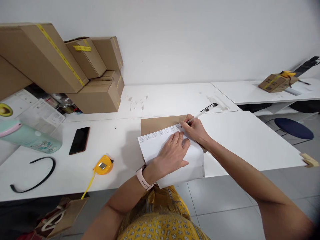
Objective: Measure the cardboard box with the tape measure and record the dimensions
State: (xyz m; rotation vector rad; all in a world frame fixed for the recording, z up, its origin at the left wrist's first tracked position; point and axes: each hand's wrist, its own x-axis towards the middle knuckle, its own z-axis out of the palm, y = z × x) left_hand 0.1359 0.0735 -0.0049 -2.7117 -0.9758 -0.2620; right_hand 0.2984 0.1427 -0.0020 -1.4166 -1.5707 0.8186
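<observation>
A white sheet of paper lies at a slant over a flat brown cardboard piece at the table's front edge. Rows of small dark handwriting run along the paper's top. My left hand rests flat on the sheet, fingers stretched out, a pink-banded watch on its wrist. In my right hand is a pen with a clear barrel and black clip. Its tip is at the top right of the paper, by the last column of writing, partly hidden by my fingers.
Left of the paper lie an orange tape measure, a phone, a black curved band and a mint bottle. Cardboard boxes are stacked behind. A small box stands far right, near a blue stool.
</observation>
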